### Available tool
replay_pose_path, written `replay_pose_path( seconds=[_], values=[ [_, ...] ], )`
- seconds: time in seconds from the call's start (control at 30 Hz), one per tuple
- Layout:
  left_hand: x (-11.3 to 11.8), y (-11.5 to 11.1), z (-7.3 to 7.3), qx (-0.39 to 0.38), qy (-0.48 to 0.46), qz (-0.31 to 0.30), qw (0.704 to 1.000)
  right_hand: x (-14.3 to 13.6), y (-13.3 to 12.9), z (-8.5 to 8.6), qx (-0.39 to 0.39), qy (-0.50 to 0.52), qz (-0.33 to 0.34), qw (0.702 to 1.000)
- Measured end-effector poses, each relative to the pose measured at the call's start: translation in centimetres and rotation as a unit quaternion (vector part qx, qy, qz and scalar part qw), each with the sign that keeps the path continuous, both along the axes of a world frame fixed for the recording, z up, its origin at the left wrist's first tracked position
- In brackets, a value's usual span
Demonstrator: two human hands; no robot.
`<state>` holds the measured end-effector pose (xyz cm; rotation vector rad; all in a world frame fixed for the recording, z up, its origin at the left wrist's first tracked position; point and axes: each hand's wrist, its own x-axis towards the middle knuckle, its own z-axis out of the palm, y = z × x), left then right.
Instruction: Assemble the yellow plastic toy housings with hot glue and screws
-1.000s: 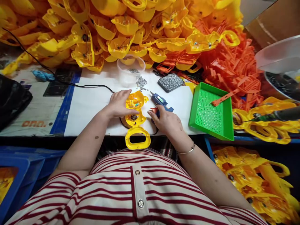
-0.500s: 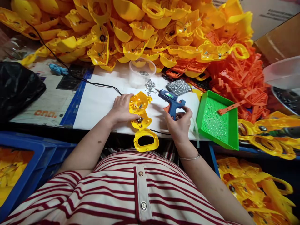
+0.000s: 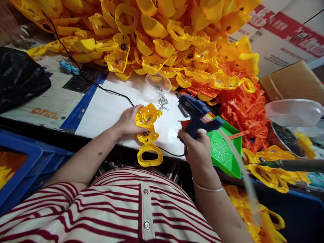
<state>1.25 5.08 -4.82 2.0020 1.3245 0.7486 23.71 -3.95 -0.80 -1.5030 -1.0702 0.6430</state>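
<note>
A yellow plastic shell with a loop handle lies on the white sheet, its handle hanging over the table's front edge. My left hand presses on the shell's left side. My right hand grips a blue glue gun, lifted off the table, its nozzle pointing up and left. A clear glue stick trails from its back. A black cord runs across the sheet.
A big heap of yellow shells fills the back. Orange parts pile at the right beside a green tray. A clear cup and loose screws sit behind the shell. Blue crates stand at the lower left.
My right hand has picked the glue gun up from the table and raised it. My left hand stays on the yellow shell. The view has swung up and left.
</note>
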Motion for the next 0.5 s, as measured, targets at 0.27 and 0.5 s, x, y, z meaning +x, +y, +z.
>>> replay_pose_path(
  seconds=[0.27, 0.5],
  values=[
    [0.2, -0.5, -0.1, 0.002, 0.012, -0.007, 1.0, 0.3, 0.1, 1.3, -0.049, 0.162, 0.062, 0.984],
    [0.5, -1.1, -0.4, 0.029, 0.012, -0.024, 0.999, 0.0, -0.3, 1.2, -0.116, 0.113, 0.166, 0.973]
  ],
)
